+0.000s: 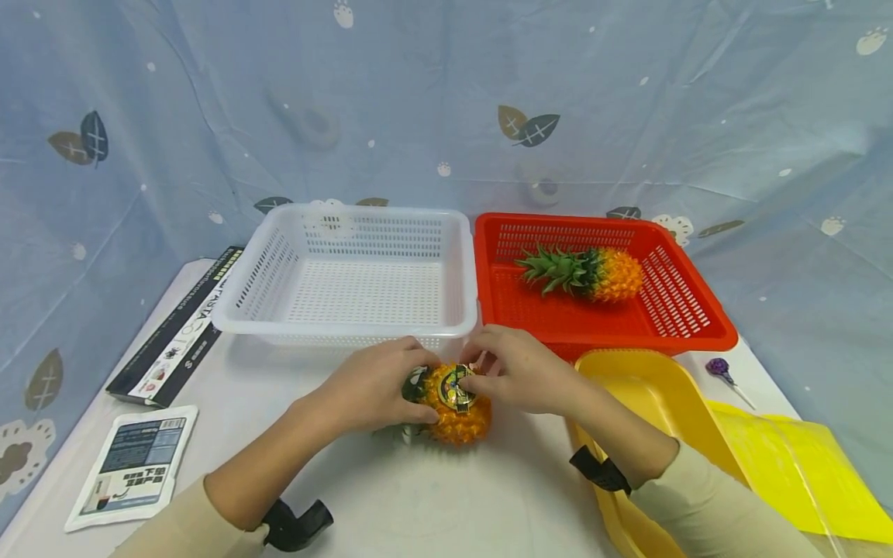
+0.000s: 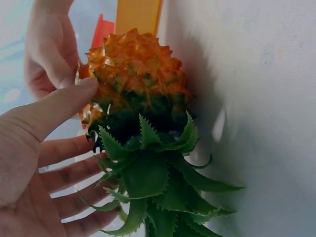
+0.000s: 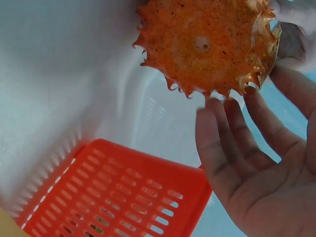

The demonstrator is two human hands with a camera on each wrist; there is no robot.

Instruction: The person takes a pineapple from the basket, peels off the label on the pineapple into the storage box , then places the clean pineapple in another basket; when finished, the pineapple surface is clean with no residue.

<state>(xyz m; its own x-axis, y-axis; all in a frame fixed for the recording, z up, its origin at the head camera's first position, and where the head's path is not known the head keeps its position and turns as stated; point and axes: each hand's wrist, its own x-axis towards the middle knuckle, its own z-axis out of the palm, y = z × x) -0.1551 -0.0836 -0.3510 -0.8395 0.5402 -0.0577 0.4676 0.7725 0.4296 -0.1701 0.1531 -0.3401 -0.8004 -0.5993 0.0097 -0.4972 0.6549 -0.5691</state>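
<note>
A toy-like pineapple point(image 1: 456, 430) with an orange spiky body lies on its side on the white table, its green leaves point(image 2: 148, 173) pointing left. A round black-and-gold label point(image 1: 456, 387) sits on its upper side. My left hand point(image 1: 377, 384) holds the pineapple near the leaf end, thumb on the body and fingers along the far side. From the right, my right hand point(image 1: 519, 368) holds the body, its thumb at the label and its fingertips against the far edge. The pineapple's round orange base point(image 3: 202, 44) shows in the right wrist view.
Behind stand a white basket point(image 1: 254, 322) and a red basket point(image 1: 705, 341) holding another pineapple point(image 1: 617, 275). A yellow bin point(image 1: 614, 372), a yellow packet point(image 1: 802, 465) and a purple lollipop point(image 1: 718, 368) are at right. A black box point(image 1: 177, 333) and a white pouch point(image 1: 132, 465) lie left.
</note>
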